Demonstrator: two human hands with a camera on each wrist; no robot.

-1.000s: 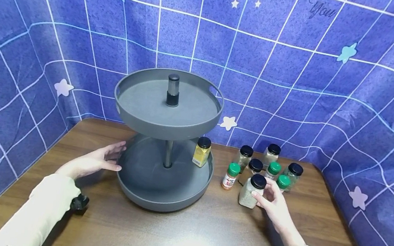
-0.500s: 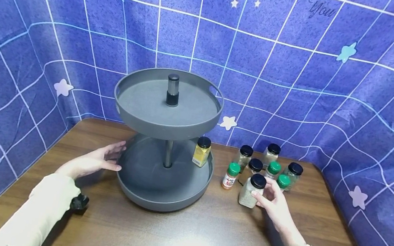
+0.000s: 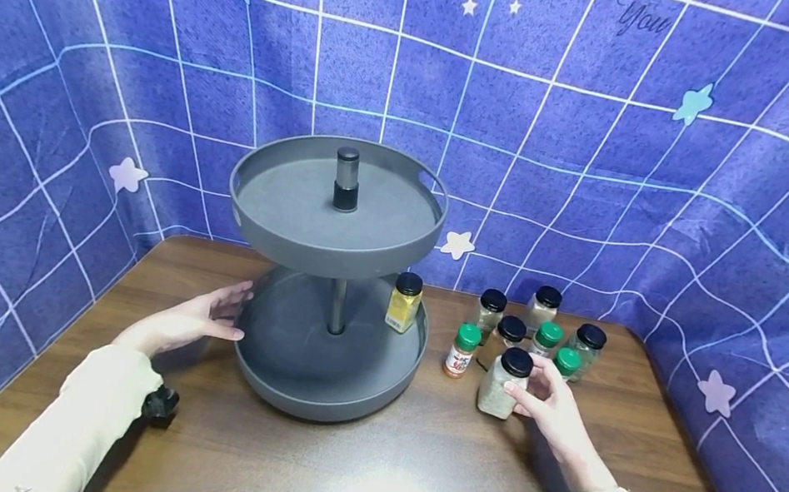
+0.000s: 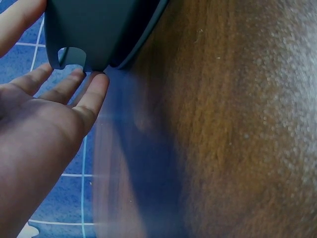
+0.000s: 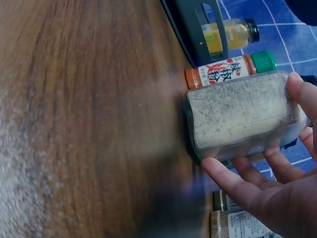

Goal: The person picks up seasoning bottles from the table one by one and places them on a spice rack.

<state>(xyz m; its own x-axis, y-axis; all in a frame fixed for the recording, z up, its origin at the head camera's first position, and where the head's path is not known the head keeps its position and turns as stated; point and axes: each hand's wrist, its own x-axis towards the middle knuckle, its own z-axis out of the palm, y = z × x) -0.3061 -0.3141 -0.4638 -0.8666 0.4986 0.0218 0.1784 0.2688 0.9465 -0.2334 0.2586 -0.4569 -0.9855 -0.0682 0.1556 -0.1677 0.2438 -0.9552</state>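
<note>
My right hand [image 3: 555, 411] grips a square clear spice jar [image 3: 498, 390] with a black lid, full of pale grey speckled powder. In the right wrist view, thumb and fingers lie on opposite sides of this jar, its base close to the tabletop. On the left, my left hand [image 3: 182, 324] has its fingers extended at the rim of the lower tray [image 3: 318, 410] of a grey two-tier rack. The left wrist view shows its fingertips at the tray wall [image 4: 81, 29], beside a handle cutout. A yellow spice jar [image 3: 403, 306] with a black lid stands in that lower tray.
Just left of the held jar stands a green-capped chili powder bottle [image 3: 459, 356]. Several black-lidded jars [image 3: 543, 307] and green-capped bottles [image 3: 547, 339] cluster behind it. The upper tray [image 3: 332, 261] overhangs the lower one. A blue gridded curtain [image 3: 532, 131] surrounds the wooden table [image 3: 257, 470].
</note>
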